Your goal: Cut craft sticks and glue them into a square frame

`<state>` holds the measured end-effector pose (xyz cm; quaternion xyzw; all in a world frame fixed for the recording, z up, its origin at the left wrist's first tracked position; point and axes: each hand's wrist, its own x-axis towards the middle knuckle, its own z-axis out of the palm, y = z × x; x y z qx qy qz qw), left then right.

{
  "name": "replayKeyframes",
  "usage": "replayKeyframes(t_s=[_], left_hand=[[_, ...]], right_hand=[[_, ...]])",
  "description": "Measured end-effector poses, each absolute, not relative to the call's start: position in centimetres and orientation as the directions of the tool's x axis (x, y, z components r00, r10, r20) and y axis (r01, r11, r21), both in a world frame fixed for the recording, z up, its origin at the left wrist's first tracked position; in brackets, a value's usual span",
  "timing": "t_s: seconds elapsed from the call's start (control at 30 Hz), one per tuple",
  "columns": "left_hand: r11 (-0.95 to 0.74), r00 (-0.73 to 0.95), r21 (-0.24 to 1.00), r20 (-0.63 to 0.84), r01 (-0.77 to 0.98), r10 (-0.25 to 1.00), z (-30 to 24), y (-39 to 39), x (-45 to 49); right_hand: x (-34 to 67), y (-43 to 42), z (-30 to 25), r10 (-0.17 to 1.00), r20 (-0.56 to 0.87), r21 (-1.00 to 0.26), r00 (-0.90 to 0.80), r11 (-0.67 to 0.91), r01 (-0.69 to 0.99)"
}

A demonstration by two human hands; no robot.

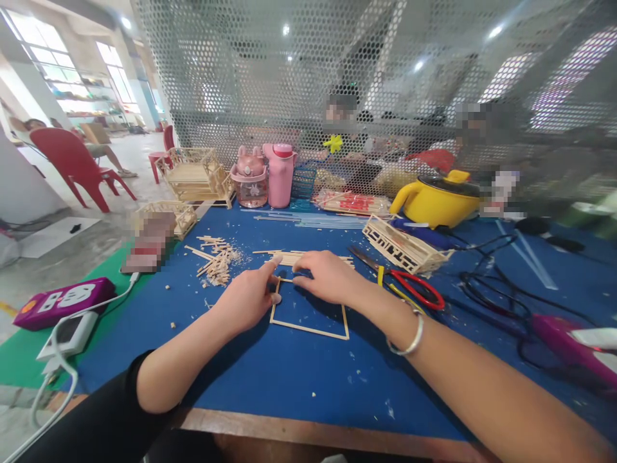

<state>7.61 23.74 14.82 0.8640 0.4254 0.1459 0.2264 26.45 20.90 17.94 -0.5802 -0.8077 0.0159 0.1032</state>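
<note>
A square frame of thin wooden sticks point(311, 330) lies flat on the blue tabletop. My left hand point(253, 289) is at its far left corner, thumb and forefinger on either side of the stick. Curled over the far side of the frame is my right hand point(325, 275), its fingertips on the far stick close to that corner; the hand hides part of that side. Loose wooden sticks point(284, 258) lie just beyond both hands. Left of them is a heap of short stick pieces point(218, 262) with crumbs. Scissors point(417, 289) with red handles rest right of my right hand.
Finished stick models point(193, 177) stand at the back left, another slatted model point(402, 244) at right. A pink bottle point(280, 177), a yellow pot point(438, 200) and clear glue sticks point(332, 222) line the back. Black cables point(496, 283) sprawl at right; a phone point(149, 244) lies left.
</note>
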Motion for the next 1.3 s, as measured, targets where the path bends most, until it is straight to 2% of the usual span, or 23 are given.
replayKeyframes(t_s=[0.1,0.5,0.9,1.3], left_hand=[[-0.534,0.597,0.525,0.061,0.662,0.8,14.8,23.7,7.7],[-0.53,0.606,0.52,0.029,0.67,0.795,15.0,23.7,7.7],[-0.53,0.607,0.516,0.024,0.673,0.794,15.2,23.4,7.7],[-0.597,0.639,0.437,0.065,0.673,0.767,15.1,23.7,7.7]], right_hand=[[25.5,21.5,16.2,0.944,0.099,-0.103,-0.314,0.323,0.941],[24.6,21.0,15.8,0.964,0.153,0.011,-0.218,0.219,0.976],[24.2,20.9,15.4,0.969,0.168,-0.025,-0.183,0.189,0.982],[24.3,21.2,15.4,0.968,0.164,-0.011,-0.191,0.196,0.981]])
